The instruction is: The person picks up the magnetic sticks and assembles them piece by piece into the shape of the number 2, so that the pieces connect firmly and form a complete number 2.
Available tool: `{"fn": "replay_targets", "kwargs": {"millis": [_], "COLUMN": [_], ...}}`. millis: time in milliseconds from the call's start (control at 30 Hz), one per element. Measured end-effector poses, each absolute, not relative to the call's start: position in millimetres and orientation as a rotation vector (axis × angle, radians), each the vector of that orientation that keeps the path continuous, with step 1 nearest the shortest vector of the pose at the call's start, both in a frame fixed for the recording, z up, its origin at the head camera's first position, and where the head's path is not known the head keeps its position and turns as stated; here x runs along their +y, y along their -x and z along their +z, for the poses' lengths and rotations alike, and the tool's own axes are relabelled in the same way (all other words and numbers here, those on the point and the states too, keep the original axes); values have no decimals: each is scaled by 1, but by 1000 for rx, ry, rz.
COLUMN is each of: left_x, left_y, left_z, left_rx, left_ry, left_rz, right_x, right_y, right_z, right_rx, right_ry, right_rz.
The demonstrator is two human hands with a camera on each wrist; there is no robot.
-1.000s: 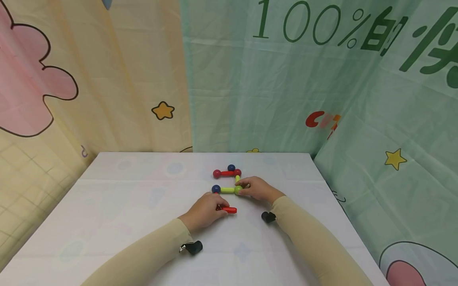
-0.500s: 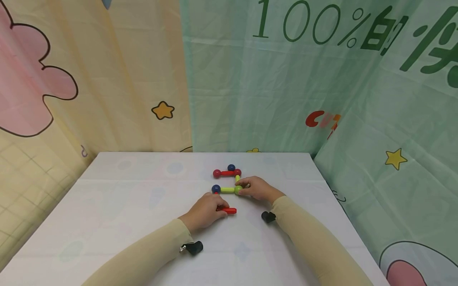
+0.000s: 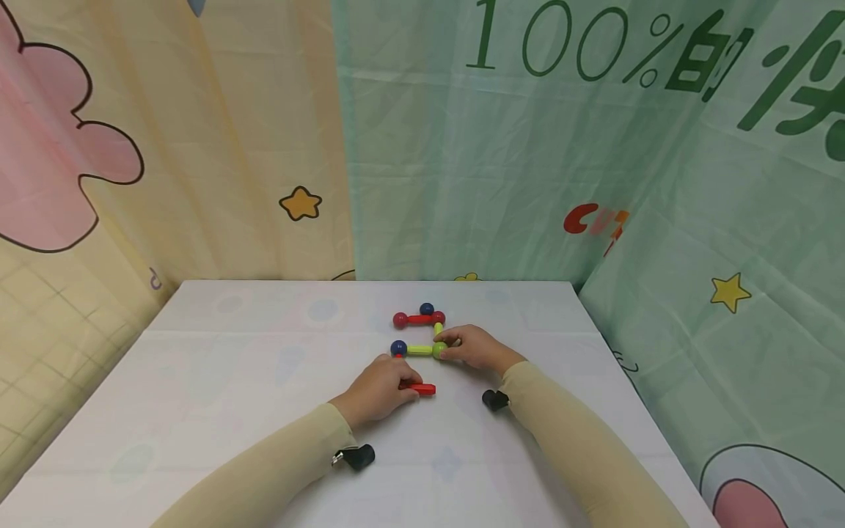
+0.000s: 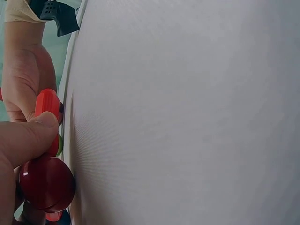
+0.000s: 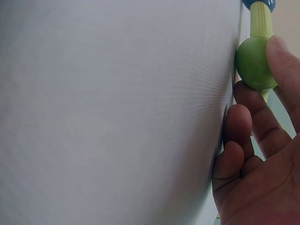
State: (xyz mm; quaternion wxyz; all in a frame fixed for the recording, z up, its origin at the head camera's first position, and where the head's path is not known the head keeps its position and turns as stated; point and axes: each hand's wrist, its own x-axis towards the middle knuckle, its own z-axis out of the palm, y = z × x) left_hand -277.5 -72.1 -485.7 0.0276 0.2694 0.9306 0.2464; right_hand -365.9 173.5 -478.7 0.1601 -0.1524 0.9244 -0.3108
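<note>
My left hand (image 3: 376,389) pinches a red rod (image 3: 424,389) low over the table, its tip pointing right. In the left wrist view the thumb lies across that rod, and a glossy dark red ball (image 4: 47,184) sits at its near end. My right hand (image 3: 478,348) holds a green ball (image 5: 255,63) between thumb and fingers, at a corner of a ball-and-rod figure. From this corner a yellow-green rod (image 3: 419,350) runs left to a blue ball (image 3: 399,348). A short red piece shows between that ball and my left hand, which hides the rest.
Farther back, a red rod (image 3: 421,320) joins two red balls, the left one (image 3: 400,320) and the right one (image 3: 439,317). Another blue ball (image 3: 427,309) sits behind them. The white-covered table (image 3: 231,411) ends at printed curtains (image 3: 462,183) behind and on the sides.
</note>
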Motion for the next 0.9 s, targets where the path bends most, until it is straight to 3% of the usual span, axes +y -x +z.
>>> {"fn": "replay_targets", "kwargs": {"millis": [900], "left_x": [-68], "left_y": [279], "left_z": [-490], "left_rx": [2858], "left_ry": [-718], "left_rz": [822], "right_x": [174], "right_y": [366], "right_z": [-478], "right_rx": [2638], "right_ry": [430], "right_rz": [-883]}}
